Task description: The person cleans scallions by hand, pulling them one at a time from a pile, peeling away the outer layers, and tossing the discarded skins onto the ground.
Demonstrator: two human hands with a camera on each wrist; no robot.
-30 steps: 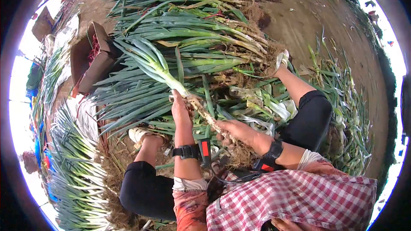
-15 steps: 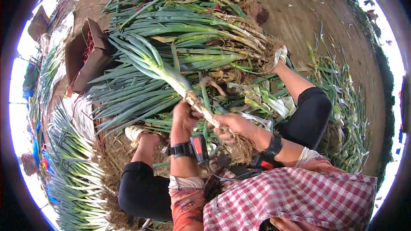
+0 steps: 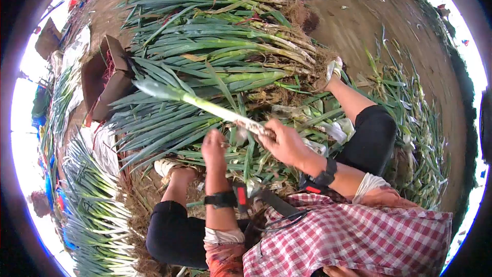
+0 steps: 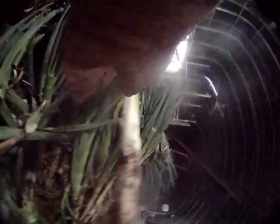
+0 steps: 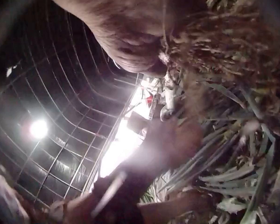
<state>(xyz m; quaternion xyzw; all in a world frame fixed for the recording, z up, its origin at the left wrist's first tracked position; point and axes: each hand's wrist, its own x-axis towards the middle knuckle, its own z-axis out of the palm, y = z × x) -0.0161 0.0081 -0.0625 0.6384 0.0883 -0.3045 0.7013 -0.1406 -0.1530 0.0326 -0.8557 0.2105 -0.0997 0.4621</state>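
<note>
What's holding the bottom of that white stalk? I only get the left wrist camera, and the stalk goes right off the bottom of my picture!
Observer: The person's right hand. The head view shows it gripping the stalk toward the lower end.
Child: Cool! And where does the other end point?
Observer: In the head view, its green leaves stretch toward an open cardboard box.
Child: Ooh, is anything in there?
Observer: Yes, something red shows inside, but it's too small for me to say what it is.
</note>
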